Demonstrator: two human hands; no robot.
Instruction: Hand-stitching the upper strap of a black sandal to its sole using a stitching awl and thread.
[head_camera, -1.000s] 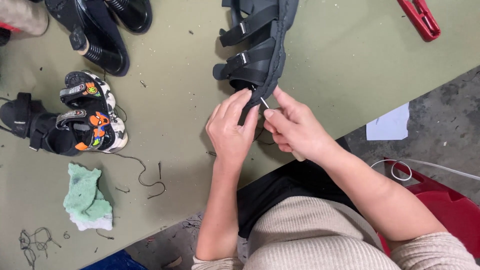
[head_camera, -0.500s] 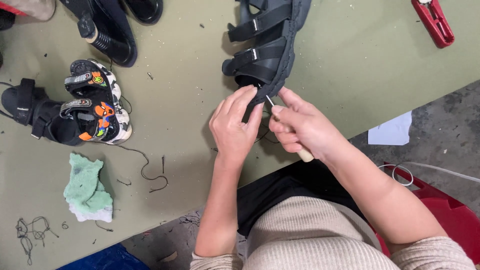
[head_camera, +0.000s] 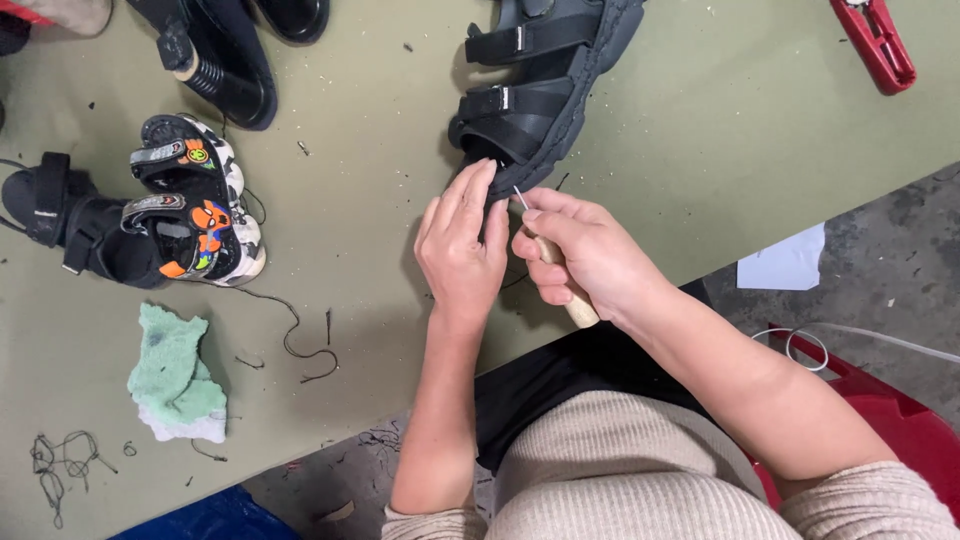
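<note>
A black strappy sandal (head_camera: 545, 85) lies on the olive green table (head_camera: 720, 150), its toe pointing toward me. My left hand (head_camera: 462, 245) presses flat on the toe end of its sole. My right hand (head_camera: 585, 255) grips a wooden-handled awl (head_camera: 560, 280), whose thin metal tip touches the sole edge just beside my left fingers.
A small child's sandal with orange and white patches (head_camera: 190, 200) lies at the left next to a black sandal (head_camera: 60, 215). Black shoes (head_camera: 225, 50) sit at the top left. A green sponge (head_camera: 175, 375), loose thread scraps (head_camera: 300, 340) and a red tool (head_camera: 875, 45) are also on the table.
The view has shifted slightly, so everything sits a little higher in frame. My hands stay on the sandal's toe, with the awl tip still at the sole edge.
</note>
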